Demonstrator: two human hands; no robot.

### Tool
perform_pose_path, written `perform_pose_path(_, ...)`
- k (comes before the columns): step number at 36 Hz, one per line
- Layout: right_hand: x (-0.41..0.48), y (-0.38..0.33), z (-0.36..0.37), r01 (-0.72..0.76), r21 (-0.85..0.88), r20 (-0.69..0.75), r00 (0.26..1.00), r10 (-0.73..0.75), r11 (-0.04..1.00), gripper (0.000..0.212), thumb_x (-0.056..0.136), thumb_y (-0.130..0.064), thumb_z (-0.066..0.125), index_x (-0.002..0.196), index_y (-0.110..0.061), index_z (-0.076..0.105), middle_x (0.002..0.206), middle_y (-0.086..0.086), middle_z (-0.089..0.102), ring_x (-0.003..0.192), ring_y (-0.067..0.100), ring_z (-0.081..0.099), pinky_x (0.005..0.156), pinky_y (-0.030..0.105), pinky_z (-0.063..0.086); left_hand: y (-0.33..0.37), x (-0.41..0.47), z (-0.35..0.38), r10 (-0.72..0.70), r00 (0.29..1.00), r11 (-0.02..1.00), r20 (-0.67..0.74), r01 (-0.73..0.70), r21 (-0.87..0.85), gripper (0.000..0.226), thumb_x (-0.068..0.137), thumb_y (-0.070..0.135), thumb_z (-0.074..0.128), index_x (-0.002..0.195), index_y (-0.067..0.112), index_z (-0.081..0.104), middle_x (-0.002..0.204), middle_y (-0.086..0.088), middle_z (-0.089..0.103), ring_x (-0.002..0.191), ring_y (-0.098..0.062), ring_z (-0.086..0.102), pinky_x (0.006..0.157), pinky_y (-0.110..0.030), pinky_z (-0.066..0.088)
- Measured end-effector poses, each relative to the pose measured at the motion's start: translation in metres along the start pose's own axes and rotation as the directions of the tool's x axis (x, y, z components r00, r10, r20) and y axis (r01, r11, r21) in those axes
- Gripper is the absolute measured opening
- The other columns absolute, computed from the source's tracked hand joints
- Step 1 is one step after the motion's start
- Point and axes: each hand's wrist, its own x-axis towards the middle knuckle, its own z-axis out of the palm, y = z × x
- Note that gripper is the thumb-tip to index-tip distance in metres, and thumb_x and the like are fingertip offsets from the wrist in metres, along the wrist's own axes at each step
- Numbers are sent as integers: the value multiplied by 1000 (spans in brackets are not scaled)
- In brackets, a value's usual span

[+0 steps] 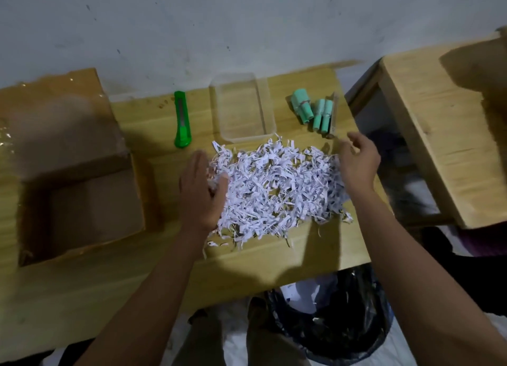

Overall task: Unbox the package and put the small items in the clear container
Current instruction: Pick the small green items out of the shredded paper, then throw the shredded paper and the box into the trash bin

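Writing: fine dark print shows on the shredded paper (pixel 277 190), too small to read; no brand or label is legible on any item.

Cardboard box (pixel 74 173): open, flaps up and glossy with tape, standing at the left of the table; its inside is in shadow and nothing can be made out in it.

Clear container (pixel 241 108): rectangular, lidless, at the back centre of the table; empty (table grain shows through its base). Its near edge meets the paper heap.

Small items (pixel 312 110): mint-green cylindrical pieces, one larger and two slimmer, lying together at the back right beside a thin strip, well outside the container.

Utility knife (pixel 182 120): green, lying flat just left of the container.

Shredded paper: a loose white heap spread over the table's centre.

Left hand (pixel 201 190): fingers curled into the heap's left edge, closed loosely around a clump of shreds.

Right hand (pixel 358 160): fingers spread and relaxed at the heap's right edge, gripping nothing.

Bin (pixel 337 316): black-lined, below the table's near edge, with white paper inside.

Surface and room: light wooden table (pixel 247 264) against a scuffed pale wall (pixel 247 23); a second wooden table (pixel 444 135) stands to the right.
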Motion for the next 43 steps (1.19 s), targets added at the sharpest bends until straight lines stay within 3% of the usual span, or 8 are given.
perform_pose_path(6, -42, 31, 0, 90, -98, 53, 995, -85, 991, 37, 98, -24, 39, 127, -5, 51, 129, 17, 53, 121, 30, 46, 97, 31, 35, -11, 2, 6, -75, 996, 987, 55, 82, -139, 47, 94, 49, 31, 118, 12, 49, 106, -15, 58, 100, -35, 54, 90, -54, 44)
perform_pose_path(11, -86, 20, 25, 204, 44, 287, 935, -208, 978, 57, 94, -44, 28, 116, 1, 55, 110, 17, 59, 98, 19, 49, 88, 34, 41, 3, -14, 15, 57, 987, 992, 151, -39, -123, 49, 94, 33, 34, 130, 5, 48, 135, -13, 52, 127, -25, 46, 109, -35, 34)
perform_pose_path(20, -58, -1, 24, 325, 120, 349, 871, -347, 938, 39, 100, -28, 34, 134, -15, 46, 137, 7, 48, 126, 17, 43, 106, 36, 36, -6, 17, -3, -132, 980, 896, 147, 181, -404, 64, 90, 54, 27, 139, 14, 36, 144, -2, 38, 134, -12, 32, 115, -34, 21)
perform_pose_path(25, -37, -24, 43, 380, 44, 596, 732, -329, 924, 42, 101, -29, 32, 137, -11, 42, 140, 12, 45, 128, 22, 41, 104, 31, 31, 16, 26, -2, 3, 953, 938, 301, 101, -332, 24, 99, 31, 25, 101, 22, 47, 93, 21, 47, 88, 12, 40, 90, -24, 29)
perform_pose_path(29, -48, -23, 38, 421, 61, 682, 644, -346, 905, 40, 101, -31, 31, 132, -14, 48, 135, 10, 52, 120, 18, 47, 98, 29, 33, 19, 19, -5, 55, 922, 946, 383, 74, -315, 42, 100, 31, 28, 130, 11, 49, 136, -8, 51, 116, -7, 42, 96, -25, 32)
perform_pose_path(32, -60, -4, 17, 455, 113, 592, 683, -427, 883, 40, 98, -33, 35, 134, -20, 46, 135, 4, 51, 121, 15, 46, 101, 31, 39, 9, 0, -11, 76, 963, 972, 257, -14, -234, 49, 95, 39, 32, 137, 15, 40, 140, -12, 46, 124, -16, 43, 101, -29, 34)
perform_pose_path(36, -76, 41, -17, 350, 70, 440, 829, -344, 934, 55, 91, -43, 46, 141, -24, 33, 146, 2, 37, 135, 16, 33, 111, 39, 33, -20, -34, -15, -26, 991, 987, 132, 47, -156, 59, 94, 55, 30, 139, 18, 31, 133, -30, 41, 123, -49, 40, 101, -62, 36)
perform_pose_path(43, -92, 68, -44, 362, -27, 503, 810, -300, 932, 116, 57, -72, 62, 142, -41, -12, 152, -20, -10, 142, 0, -13, 119, 40, -1, -16, -57, -4, -71, 995, 987, 70, 80, -140, 76, 88, 58, 28, 147, 11, 17, 156, -7, 16, 144, -14, 10, 119, -38, 12)
